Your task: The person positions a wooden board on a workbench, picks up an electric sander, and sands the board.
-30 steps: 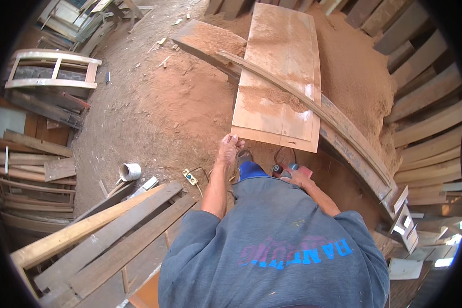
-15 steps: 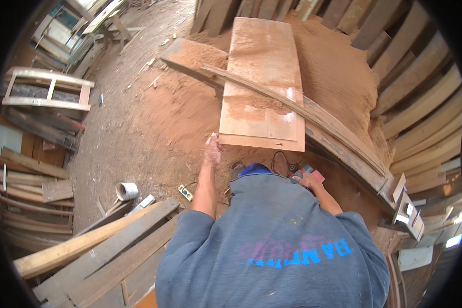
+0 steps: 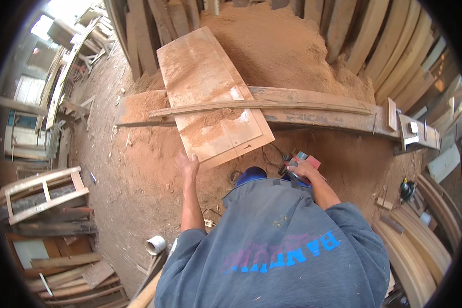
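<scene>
A wooden panel, dusted with sawdust, lies across the bench beam, its near end jutting toward me. My left hand grips its near left corner, the thumb on top and the fingers partly hidden under the edge. Close to my right knee, my right hand is wrapped round a red and grey corded power tool. The tool's underside is hidden. A long thin wooden strip crosses over the panel and runs along the beam.
Sawdust is heaped behind the beam. Upright planks line the far side. A wooden frame and stacked boards stand at left. On the ground lie a white pot and a socket strip. Curved timbers lie at right.
The view has turned to the right, so the panel and beam appear rotated anticlockwise. My left hand keeps its hold on the panel's corner, and my right keeps the power tool.
</scene>
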{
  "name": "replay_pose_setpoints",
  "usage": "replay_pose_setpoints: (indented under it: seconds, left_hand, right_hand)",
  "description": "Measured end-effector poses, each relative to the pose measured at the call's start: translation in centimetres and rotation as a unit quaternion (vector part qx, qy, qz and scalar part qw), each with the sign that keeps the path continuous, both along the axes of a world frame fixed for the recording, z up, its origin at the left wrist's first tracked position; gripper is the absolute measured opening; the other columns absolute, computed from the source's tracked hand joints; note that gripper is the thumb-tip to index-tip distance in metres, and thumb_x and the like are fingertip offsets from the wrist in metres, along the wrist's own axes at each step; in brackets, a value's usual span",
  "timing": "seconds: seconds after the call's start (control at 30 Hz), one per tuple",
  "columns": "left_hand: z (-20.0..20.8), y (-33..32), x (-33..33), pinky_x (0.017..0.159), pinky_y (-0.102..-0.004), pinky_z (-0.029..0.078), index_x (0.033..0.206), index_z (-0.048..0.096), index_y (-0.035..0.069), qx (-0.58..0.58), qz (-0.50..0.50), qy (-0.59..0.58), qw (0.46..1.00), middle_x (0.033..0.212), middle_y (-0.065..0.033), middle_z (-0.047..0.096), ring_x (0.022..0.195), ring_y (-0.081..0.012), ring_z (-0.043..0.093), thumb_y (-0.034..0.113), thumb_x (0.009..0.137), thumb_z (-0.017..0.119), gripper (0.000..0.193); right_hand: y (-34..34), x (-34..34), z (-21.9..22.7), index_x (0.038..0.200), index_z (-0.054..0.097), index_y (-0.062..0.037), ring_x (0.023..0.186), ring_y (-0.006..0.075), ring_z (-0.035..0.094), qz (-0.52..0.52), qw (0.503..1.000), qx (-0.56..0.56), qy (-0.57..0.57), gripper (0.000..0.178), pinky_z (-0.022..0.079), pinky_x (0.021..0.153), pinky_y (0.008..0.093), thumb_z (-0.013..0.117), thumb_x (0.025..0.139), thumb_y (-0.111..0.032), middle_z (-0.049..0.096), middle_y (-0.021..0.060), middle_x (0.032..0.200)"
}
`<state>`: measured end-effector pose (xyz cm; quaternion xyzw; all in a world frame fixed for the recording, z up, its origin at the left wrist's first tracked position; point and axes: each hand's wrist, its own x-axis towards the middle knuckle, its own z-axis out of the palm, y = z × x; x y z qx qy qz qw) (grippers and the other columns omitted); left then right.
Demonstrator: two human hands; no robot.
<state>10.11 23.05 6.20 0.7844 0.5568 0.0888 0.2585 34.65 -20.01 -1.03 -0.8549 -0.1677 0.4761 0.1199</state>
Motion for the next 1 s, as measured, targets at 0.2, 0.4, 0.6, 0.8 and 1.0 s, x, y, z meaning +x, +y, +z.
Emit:
replay_pose_setpoints:
  seconds: [0.2,0.4,0.6,0.8,1.0]
  left_hand:
    - [4.5,-1.5,12.6,0.12,-0.0591,0.022,0.152,0.04,0.007,0.127,-0.242,0.031,0.961,0.158,-0.03,0.032,0.147,-0.047,0.028,0.044,0.088,0.07,0.08]
    - [-0.4,-6.4,21.7,0.12,-0.0643,0.016,0.159,0.025,0.007,0.086,-0.31,0.087,0.943,0.165,-0.0327,0.015,0.149,-0.0548,0.018,0.056,0.092,0.06,0.09]
    - [-4.5,-9.0,23.1,0.119,-0.0659,0.014,0.16,0.015,0.002,0.21,-0.261,0.126,0.934,0.164,-0.0365,0.01,0.148,-0.0587,0.016,0.057,0.097,0.049,0.091]
    - [-3.9,-8.1,22.7,0.123,-0.0612,0.009,0.16,0.009,-0.002,0.217,-0.269,0.183,0.92,0.165,-0.0357,0.004,0.153,-0.0499,0.009,0.064,0.099,0.035,0.094]
    - [-3.9,-7.5,22.6,0.126,-0.0551,0.006,0.158,0.006,-0.009,0.211,-0.3,0.188,0.911,0.163,-0.0349,0.009,0.154,-0.0471,0.01,0.068,0.1,0.03,0.099]
  right_hand:
    - [-3.7,-1.3,0.0,0.098,0.068,0.0033,0.058,0.0217,0.065,-0.264,0.962,0.058,0.038,0.062,0.05,0.054,0.0389,0.065,0.092,-0.059,0.068,0.0127,0.069]
    - [-3.4,-2.3,2.4,0.098,0.067,0.003,0.059,0.0208,0.064,-0.317,0.94,0.105,0.063,0.061,0.049,0.057,0.0382,0.067,0.092,-0.057,0.067,0.0106,0.07]
    - [-6.7,-5.8,-7.5,0.085,0.067,0.0017,0.053,0.0162,0.057,-0.498,0.84,0.194,0.097,0.054,0.045,0.052,0.035,0.071,0.091,-0.052,0.06,0.0058,0.062]
    - [-10.2,-8.5,-13.0,0.064,0.057,-0.0072,0.046,0.0107,0.05,-0.627,0.718,0.244,0.179,0.049,0.038,0.044,0.0303,0.075,0.091,-0.044,0.055,0.0017,0.055]
    - [-12.9,-9.6,-21.3,0.111,0.061,-0.0017,0.062,0.0142,0.056,-0.6,0.756,0.187,0.183,0.041,0.045,0.059,0.0319,0.075,0.093,-0.035,0.062,0.0046,0.075]
